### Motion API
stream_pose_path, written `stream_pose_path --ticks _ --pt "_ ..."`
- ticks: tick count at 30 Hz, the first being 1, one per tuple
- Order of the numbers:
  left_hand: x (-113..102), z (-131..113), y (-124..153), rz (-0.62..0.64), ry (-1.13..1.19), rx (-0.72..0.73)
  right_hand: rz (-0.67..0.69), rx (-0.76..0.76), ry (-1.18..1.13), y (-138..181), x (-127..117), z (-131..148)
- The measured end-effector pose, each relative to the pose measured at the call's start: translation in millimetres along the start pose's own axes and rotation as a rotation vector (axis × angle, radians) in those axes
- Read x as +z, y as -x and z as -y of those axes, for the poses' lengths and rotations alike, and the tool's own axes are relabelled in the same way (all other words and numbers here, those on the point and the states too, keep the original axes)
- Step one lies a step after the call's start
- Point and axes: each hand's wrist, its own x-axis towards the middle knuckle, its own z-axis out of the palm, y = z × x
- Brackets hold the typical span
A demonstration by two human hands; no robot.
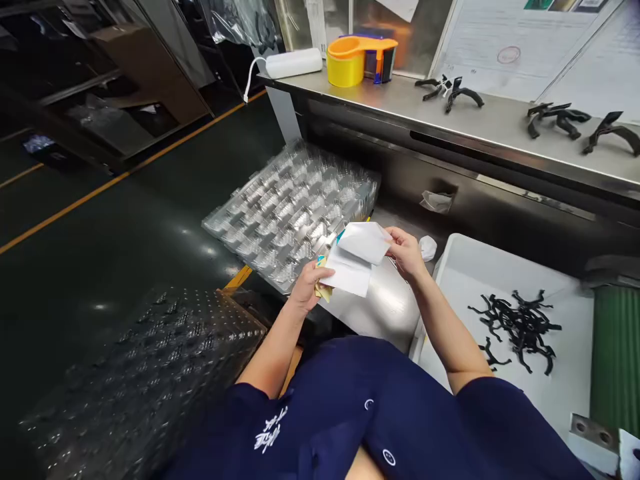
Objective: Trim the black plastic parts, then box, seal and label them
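A folded white sheet (353, 270), paper or a thin wipe, is stretched between my two hands above the steel worktop (393, 300). My left hand (306, 285) is closed on its left edge, the thumb lying on top. In that same hand is a crumpled pale yellow piece (324, 291) with teal marks; its kind is unclear. With thumb and fingers, my right hand (406, 253) pinches the upper right edge of the sheet, where a flap stands raised. Just beyond my right wrist sits a crumpled white wad (427, 247).
Stacked clear plastic trays (295, 207) stand at left, dark trays (150, 373) nearer me. A white bin (465, 267) at right holds several black curved parts (523, 327). On the shelf (400, 100) are yellow tape (345, 71), a white device (294, 63) and more black parts (465, 97).
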Motion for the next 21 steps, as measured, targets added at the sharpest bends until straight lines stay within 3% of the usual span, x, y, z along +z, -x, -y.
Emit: stream_pose_path --ticks 8,12,16,18,21 --pt "-2 22 9 -0.048 -0.068 -0.025 -0.127 -0.061 -0.077 -6 -27 -23" --pt "-3 34 14 -0.073 -0.073 0.033 0.031 -0.041 -0.014 2 -34 -31" --pt "-3 42 16 -0.068 -0.083 0.075 0.193 -0.058 -0.002 17 -25 -32" --pt "-5 45 12 -0.036 -0.094 0.080 0.170 -0.033 -0.032 22 -17 -34" --pt "-9 49 2 0.008 -0.228 0.171 0.033 0.059 -0.108 24 -10 -41"
